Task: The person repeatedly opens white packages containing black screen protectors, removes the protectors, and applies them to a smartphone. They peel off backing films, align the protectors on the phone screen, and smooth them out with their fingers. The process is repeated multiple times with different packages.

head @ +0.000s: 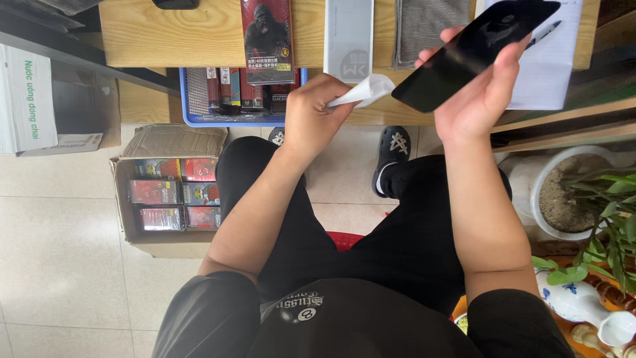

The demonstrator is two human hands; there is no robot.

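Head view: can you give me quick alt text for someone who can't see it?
Seen from above, a seated person's right hand holds a black phone tilted over a wooden table, while the left hand pinches a small white wipe beside it. A cardboard box of red packages sits on the tiled floor to the left.

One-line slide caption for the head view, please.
Right hand holds a flat black glass sheet while left hand pinches a small white wipe over the wooden table.

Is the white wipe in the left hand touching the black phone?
Cannot tell. In the head view, the tip of the white wipe in the left hand reaches the phone edge, but no clear contact or gap shows.
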